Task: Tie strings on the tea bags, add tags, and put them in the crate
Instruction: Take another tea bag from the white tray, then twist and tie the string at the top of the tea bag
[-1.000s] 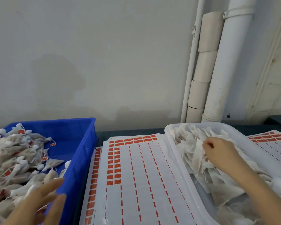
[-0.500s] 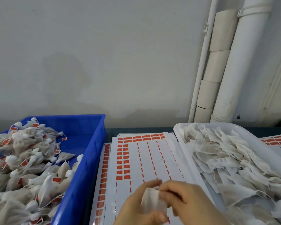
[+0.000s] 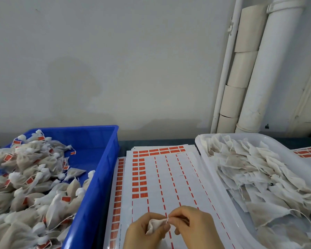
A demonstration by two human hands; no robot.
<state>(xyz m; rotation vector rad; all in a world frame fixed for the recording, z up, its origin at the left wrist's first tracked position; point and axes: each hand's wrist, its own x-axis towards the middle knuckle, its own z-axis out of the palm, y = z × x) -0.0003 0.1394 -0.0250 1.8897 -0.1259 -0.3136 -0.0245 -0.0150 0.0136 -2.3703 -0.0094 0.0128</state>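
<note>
At the tabletop's [image 3: 160, 142] front edge, over the tag sheet [image 3: 169, 177], the left hand [image 3: 142, 233] cups a tea bag [image 3: 155, 225], the right hand's [image 3: 194, 225] grip pinched on its neck: tying seemingly underway, a tag needed next

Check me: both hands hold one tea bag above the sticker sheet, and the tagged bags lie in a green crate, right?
Not green: the head view shows the crate holding the tagged bags is blue. The rest stands.

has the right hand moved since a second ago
Yes. The right hand has left the white tray and come left, over the sticker sheet, where it pinches a tea bag.
</note>
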